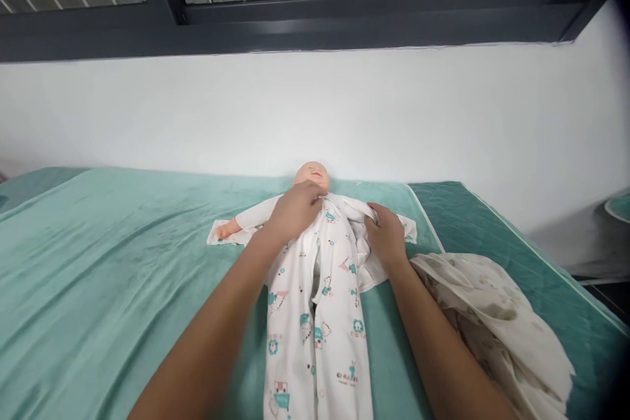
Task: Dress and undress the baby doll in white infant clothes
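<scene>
On the green bed (123,262) by the wall (246,111), the doll (312,174) lies face-up w/ L hand (296,209) at its neckline (can't tell grip) & R hand (388,231) pinching the printed outfit (339,321), dressing prob. the step in hand, next move prob. calling for straightening the front.

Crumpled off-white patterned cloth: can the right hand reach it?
Probably yes: the cloth lies mostly exposed beside the right forearm, though the right hand must first release the white printed garment.

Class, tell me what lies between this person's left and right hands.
The upper part of the printed white garment lies between the left hand and the right hand in the head view.
</scene>
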`<state>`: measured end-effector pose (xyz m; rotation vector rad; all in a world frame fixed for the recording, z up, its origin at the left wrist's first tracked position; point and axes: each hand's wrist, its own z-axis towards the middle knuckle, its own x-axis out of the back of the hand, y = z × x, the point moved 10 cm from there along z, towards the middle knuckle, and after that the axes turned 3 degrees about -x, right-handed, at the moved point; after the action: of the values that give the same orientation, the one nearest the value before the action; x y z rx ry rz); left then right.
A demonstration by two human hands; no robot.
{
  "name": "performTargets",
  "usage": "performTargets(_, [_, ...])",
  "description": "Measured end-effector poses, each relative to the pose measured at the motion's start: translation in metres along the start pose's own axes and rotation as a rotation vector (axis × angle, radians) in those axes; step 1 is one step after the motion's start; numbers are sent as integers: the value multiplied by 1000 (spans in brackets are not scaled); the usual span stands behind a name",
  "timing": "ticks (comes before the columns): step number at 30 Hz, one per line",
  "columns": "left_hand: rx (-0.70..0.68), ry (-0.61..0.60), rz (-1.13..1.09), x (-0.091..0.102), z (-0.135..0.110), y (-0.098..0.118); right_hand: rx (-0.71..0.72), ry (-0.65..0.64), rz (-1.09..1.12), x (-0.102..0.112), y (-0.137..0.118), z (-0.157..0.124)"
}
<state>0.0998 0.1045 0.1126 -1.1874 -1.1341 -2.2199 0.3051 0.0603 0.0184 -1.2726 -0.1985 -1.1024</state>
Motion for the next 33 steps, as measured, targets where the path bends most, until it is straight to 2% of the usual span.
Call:
performTargets(2, [-53, -164, 189, -21, 19, 26, 4, 4, 15, 1, 0, 1])
performTargets(4, [-91, -356, 318, -49, 31, 43, 6, 9, 14, 1, 0, 2])
performTargets(6, [-97, -524, 418, -76, 37, 48, -8, 16, 5, 1, 1, 2])
performTargets(8, [-116, -591, 488, -94, 44, 51, -20, 20, -6, 1, 1, 2])
performTargets(11, [-129, -630, 542, -114, 53, 50, -8, 13, -45, 0, -2, 1])
performTargets(14, [-93, -670, 589, -125, 58, 44, 15, -4, -90, 0, -4, 1])
performTargets(19, [-107, -676, 634, -124, 63, 43, -38, -19, 17, 3, 6, 3])
performTargets(22, [-122, -686, 644, -125, 64, 43, -81, -4, -10, 4, 10, 3])
performTargets(27, [-128, -724, 654, -144, 67, 44, -167, 22, -107, 2, 17, 2])
performTargets(30, [-158, -723, 663, -153, 68, 44, -154, 25, -113, 2, 16, 4])
performTargets(33, [-196, -700, 670, -153, 68, 44, -132, 25, -113, 4, 15, 5])
